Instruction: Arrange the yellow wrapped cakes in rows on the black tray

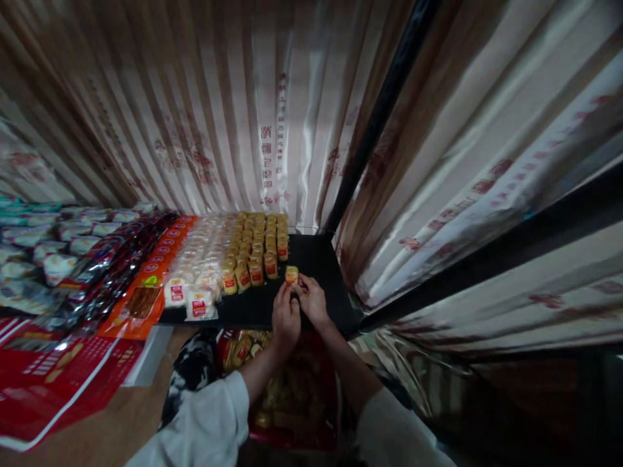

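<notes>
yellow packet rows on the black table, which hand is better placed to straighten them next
Likely the left hand: it is nearer the yellow packet rows, while the right hand would have to reach across it.

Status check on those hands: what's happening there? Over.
Right hand holding small packet, left hand beside it. Black table below; contact unclear. Packet rows close by, left.

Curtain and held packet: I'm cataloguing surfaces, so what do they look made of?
Curtain: probably satin-like fabric, softly shiny; it hangs in folds that catch pale highlights.
Packet: likely plastic film, going by its red print and the yellowish contents seeming to show through; too small to judge gloss.
</notes>
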The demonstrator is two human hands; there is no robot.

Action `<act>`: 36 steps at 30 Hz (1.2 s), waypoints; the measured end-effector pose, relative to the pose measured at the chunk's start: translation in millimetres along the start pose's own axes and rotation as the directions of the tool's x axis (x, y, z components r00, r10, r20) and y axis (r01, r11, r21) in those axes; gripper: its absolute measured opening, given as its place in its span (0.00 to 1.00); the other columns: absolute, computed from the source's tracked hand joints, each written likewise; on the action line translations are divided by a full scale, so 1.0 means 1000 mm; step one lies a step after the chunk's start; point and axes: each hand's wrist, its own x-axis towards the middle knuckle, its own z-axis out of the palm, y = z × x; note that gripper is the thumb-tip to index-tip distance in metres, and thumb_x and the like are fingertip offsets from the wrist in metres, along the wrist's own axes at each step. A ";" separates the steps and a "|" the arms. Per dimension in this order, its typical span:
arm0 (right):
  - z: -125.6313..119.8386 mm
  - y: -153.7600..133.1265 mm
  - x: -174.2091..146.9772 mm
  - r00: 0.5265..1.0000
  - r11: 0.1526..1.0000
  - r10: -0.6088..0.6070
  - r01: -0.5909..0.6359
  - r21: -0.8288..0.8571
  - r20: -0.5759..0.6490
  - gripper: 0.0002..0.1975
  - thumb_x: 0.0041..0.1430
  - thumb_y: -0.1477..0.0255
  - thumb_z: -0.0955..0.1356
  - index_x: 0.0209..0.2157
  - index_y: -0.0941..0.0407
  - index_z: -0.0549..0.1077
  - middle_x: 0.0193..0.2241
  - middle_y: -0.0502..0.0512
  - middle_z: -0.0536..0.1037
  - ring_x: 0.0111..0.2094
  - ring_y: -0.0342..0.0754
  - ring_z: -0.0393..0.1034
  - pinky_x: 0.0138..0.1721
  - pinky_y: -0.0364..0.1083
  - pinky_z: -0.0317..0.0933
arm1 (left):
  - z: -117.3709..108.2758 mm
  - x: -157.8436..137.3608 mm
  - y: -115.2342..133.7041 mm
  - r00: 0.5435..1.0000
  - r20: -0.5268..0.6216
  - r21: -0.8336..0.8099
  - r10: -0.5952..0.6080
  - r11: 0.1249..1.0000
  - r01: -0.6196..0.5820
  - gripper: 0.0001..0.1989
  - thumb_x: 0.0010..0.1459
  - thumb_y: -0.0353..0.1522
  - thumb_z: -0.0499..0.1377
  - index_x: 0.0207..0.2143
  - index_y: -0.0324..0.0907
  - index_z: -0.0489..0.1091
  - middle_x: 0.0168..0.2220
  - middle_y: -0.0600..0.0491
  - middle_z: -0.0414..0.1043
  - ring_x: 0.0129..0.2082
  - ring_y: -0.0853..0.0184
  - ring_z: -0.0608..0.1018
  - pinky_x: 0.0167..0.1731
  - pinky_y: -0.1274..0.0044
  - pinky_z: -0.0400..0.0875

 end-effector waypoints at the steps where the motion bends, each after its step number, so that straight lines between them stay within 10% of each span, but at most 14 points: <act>1: 0.003 0.001 0.005 1.000 1.000 -0.006 0.006 -0.004 -0.007 0.17 0.56 0.70 0.64 0.47 0.56 0.73 0.39 0.57 0.74 0.38 0.47 0.72 0.40 0.45 0.68 | 0.001 0.003 0.000 1.000 0.011 -0.014 -0.005 1.000 0.005 0.20 0.56 0.29 0.49 0.51 0.39 0.68 0.58 0.45 0.64 0.59 0.62 0.65 0.62 0.66 0.54; 36: 0.038 -0.005 0.064 0.994 0.994 -0.085 0.089 0.062 -0.072 0.11 0.55 0.66 0.61 0.37 0.56 0.67 0.37 0.56 0.73 0.37 0.48 0.69 0.42 0.47 0.64 | 0.010 0.059 0.001 0.970 0.137 -0.290 -0.199 0.928 0.232 0.23 0.62 0.33 0.48 0.60 0.43 0.58 0.63 0.52 0.54 0.63 0.66 0.57 0.63 0.72 0.48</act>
